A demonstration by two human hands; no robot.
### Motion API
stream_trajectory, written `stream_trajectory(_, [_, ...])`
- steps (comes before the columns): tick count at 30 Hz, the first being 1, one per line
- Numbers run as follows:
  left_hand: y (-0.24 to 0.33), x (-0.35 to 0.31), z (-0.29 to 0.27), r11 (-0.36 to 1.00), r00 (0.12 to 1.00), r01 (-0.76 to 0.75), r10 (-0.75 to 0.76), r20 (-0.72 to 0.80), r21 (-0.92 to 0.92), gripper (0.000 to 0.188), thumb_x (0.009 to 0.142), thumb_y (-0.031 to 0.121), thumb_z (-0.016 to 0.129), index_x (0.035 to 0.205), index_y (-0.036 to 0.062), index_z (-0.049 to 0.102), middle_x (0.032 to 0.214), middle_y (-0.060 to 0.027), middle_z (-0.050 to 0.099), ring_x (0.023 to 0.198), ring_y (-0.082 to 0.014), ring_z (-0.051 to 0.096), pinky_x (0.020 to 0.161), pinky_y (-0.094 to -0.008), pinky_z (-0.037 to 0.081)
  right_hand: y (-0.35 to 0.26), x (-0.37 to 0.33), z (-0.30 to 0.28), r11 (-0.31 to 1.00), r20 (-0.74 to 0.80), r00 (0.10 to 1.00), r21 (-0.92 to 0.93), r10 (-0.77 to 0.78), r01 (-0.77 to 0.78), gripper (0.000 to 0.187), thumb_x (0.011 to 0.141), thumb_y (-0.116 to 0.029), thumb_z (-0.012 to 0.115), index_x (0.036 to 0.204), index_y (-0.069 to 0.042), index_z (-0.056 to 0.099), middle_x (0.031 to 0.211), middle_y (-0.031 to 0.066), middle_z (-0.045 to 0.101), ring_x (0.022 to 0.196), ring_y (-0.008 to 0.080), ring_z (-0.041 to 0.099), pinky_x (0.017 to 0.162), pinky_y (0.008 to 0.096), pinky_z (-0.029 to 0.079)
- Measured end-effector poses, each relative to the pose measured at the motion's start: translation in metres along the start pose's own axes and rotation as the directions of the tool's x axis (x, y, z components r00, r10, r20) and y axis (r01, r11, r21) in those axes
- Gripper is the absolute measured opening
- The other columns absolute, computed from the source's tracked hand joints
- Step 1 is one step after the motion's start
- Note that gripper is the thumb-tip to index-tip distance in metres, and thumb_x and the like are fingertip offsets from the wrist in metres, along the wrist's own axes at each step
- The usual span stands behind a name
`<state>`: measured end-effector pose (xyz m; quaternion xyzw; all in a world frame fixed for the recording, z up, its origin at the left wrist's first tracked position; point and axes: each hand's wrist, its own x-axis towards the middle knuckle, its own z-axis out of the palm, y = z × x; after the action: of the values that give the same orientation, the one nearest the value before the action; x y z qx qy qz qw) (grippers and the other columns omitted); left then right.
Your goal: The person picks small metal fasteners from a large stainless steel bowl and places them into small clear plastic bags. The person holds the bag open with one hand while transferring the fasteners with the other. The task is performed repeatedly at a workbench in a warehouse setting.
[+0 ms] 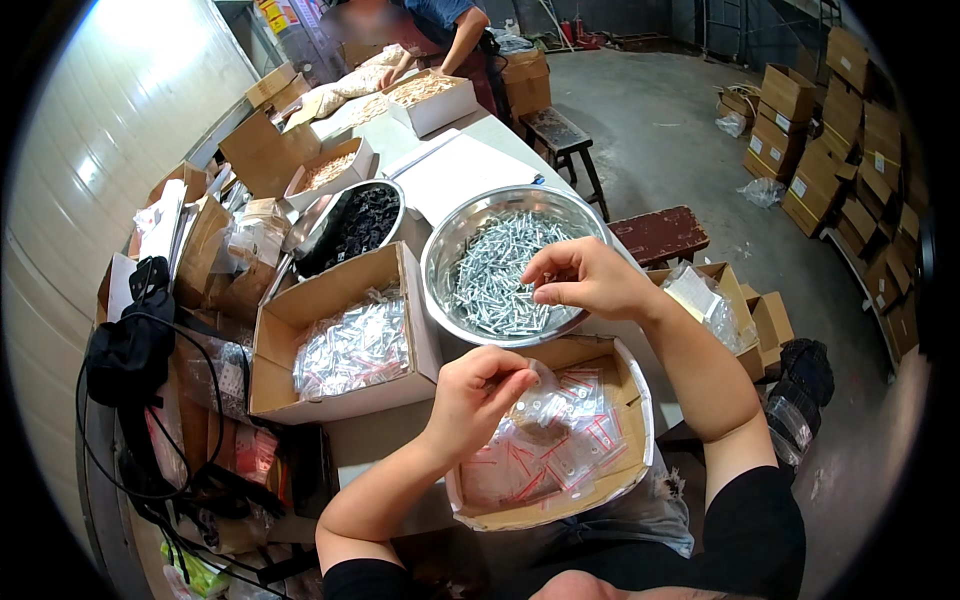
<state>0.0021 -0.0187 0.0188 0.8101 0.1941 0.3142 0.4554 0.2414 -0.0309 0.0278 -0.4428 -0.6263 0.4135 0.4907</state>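
My left hand (480, 398) is closed, thumb against fingers, above the near edge of the steel bowl. It pinches a small clear plastic bag (541, 385), which hangs over an open carton (632, 412) of flat clear bags (560, 445) with red seal lines. My right hand (590, 277) is over the right side of the round steel bowl (437, 232), its thumb and fingers curled together. Whatever they hold, if anything, is too small to make out. Below them the bowl is heaped with silvery screws (503, 270).
Left of the bowl stands a carton (330, 405) of filled bags (352, 345). Behind it are a bowl of black parts (362, 222) and a box of tan pieces (330, 172). A co-worker (455, 35) reaches into another box (445, 108). Stools (660, 237) and stacked cartons (850, 170) stand right.
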Motion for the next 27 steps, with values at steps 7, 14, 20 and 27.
stream_trajectory(7, [-0.001, -0.004, -0.002, 0.976, 0.978, 0.201, -0.196, 0.065, -0.083, 0.012, 0.087, 0.008, 0.069, 0.092, -0.0031, 0.069, 0.075, -0.0064, 0.065, 0.064, -0.0084, 0.057, 0.059, -0.0234, 0.046, -0.007, -0.002, 0.001, 0.997, 0.041, 0.999, 0.073, 0.030, -0.033, 0.021, 0.083, 0.000, 0.070, 0.104, 0.001, 0.065, 0.092, 0.0034, 0.067, 0.084, 0.0083, 0.062, 0.077, 0.0236, 0.050])
stream_trajectory(14, [-0.001, 0.002, -0.002, 0.948, 0.969, 0.229, -0.199, 0.150, -0.221, 0.010, 0.088, 0.005, 0.068, 0.092, -0.0032, 0.069, 0.089, -0.0046, 0.066, 0.078, -0.0067, 0.057, 0.068, -0.0210, 0.046, -0.009, -0.007, 0.010, 0.974, 0.109, 0.993, 0.226, -0.053, 0.027, 0.022, 0.084, -0.006, 0.071, 0.104, -0.002, 0.066, 0.093, 0.0043, 0.067, 0.086, 0.0095, 0.062, 0.075, 0.0238, 0.050])
stream_trajectory(20, [-0.011, 0.001, 0.000, 0.908, 0.966, 0.251, -0.213, 0.147, -0.336, 0.005, 0.086, 0.002, 0.069, 0.087, -0.0027, 0.068, 0.105, -0.0081, 0.065, 0.091, -0.0093, 0.058, 0.077, -0.0231, 0.047, -0.016, -0.012, 0.018, 0.979, 0.171, 0.971, 0.140, -0.169, 0.146, 0.019, 0.085, -0.007, 0.071, 0.102, -0.001, 0.066, 0.092, 0.0027, 0.066, 0.082, 0.0076, 0.058, 0.073, 0.0227, 0.048])
stream_trajectory(27, [-0.012, 0.000, -0.004, 0.789, 0.921, 0.368, -0.235, 0.310, -0.492, 0.018, 0.088, 0.009, 0.071, 0.099, -0.0014, 0.062, 0.104, -0.0053, 0.063, 0.091, -0.0065, 0.056, 0.078, -0.0199, 0.046, -0.026, -0.018, 0.025, 0.978, 0.181, 0.967, 0.139, -0.177, 0.153, 0.017, 0.083, -0.005, 0.070, 0.099, 0.000, 0.065, 0.089, 0.0043, 0.066, 0.083, 0.0091, 0.061, 0.072, 0.0258, 0.050])
